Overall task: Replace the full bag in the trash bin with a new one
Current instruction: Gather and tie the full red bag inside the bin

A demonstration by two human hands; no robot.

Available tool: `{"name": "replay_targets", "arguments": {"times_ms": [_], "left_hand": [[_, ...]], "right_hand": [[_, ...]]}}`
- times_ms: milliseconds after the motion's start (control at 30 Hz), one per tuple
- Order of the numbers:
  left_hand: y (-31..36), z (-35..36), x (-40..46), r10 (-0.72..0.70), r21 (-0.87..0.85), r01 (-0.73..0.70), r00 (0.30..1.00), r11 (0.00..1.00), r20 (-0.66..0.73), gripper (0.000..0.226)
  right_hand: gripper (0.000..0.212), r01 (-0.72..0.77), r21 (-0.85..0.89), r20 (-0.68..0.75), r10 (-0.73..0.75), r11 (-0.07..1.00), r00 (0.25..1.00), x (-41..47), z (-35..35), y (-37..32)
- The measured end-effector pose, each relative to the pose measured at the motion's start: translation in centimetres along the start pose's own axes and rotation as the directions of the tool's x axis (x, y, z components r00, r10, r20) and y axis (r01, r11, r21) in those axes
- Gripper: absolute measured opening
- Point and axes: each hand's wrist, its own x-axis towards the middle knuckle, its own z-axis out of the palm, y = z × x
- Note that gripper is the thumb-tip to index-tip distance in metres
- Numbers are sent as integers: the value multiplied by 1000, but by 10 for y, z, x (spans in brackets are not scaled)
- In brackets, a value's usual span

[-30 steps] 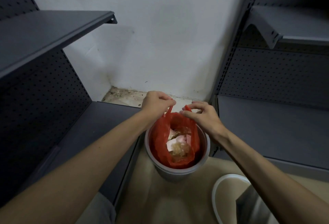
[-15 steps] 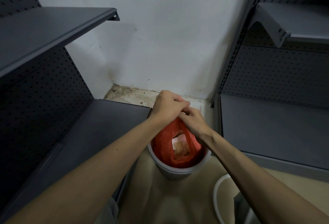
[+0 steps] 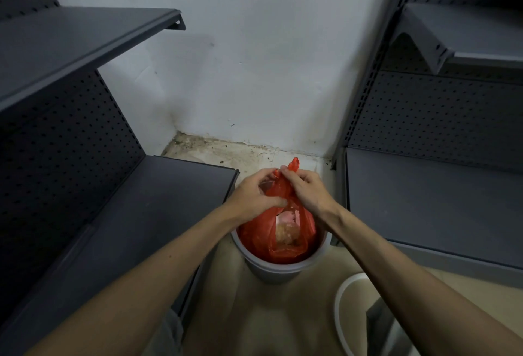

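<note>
A small grey trash bin (image 3: 278, 269) stands on the beige floor in the corner between two shelf units. Inside it sits a red plastic bag (image 3: 260, 238), partly open, with pink paper and brownish waste showing. My left hand (image 3: 253, 198) and my right hand (image 3: 307, 193) meet above the bin's far side, each gripping one of the bag's handles. The handles are drawn together, and one red handle tip (image 3: 294, 163) sticks up past my right fingers. The bag's body still rests inside the bin.
Dark grey metal shelves with perforated back panels flank the bin: a low shelf (image 3: 158, 214) on the left and another (image 3: 433, 202) on the right, with upper shelves overhead. A white wall is behind. A white round rim (image 3: 339, 299) sits at the lower right.
My hands went from apart, each holding a handle, to pressed together over the bin. The bag's mouth has narrowed and a handle tip now pokes up.
</note>
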Motion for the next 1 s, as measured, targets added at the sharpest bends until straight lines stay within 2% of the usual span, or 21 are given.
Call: {"name": "replay_targets", "arguments": {"times_ms": [133,167,267,333,467,533,667,867,1000], "left_hand": [[-12,8,1,-61,52,61,998,997,-3,71],[-15,10,2,-76,50,76,997,996,-1,65],[-23,12,1,-108,40,106,993,994,45,28],[-27,10,-1,-128,25,127,991,992,49,18],[-27,2,1,-165,-57,167,985,984,40,15],[-26,-2,3,-152,-56,153,988,987,31,11],[-28,-6,6,-181,57,179,983,982,30,15],[-28,-6,8,-187,134,179,981,975,54,18],[-30,-6,10,-177,201,169,984,965,27,20]], "right_hand": [[40,11,2,12,-11,1000,1000,-2,-3,4],[40,12,0,24,-12,1000,1000,-3,-4,4],[41,6,-24,61,-4,1000,998,-6,-6,7],[41,-11,-26,89,14,1000,996,-8,-8,8],[40,-26,26,162,21,999,987,-13,-12,14],[39,4,-45,208,5,999,978,-14,-12,20],[34,48,-191,288,10,980,958,-15,-17,31],[21,41,-349,316,76,936,946,-17,-18,44],[16,166,-518,277,-19,839,961,-14,-17,53]]}}
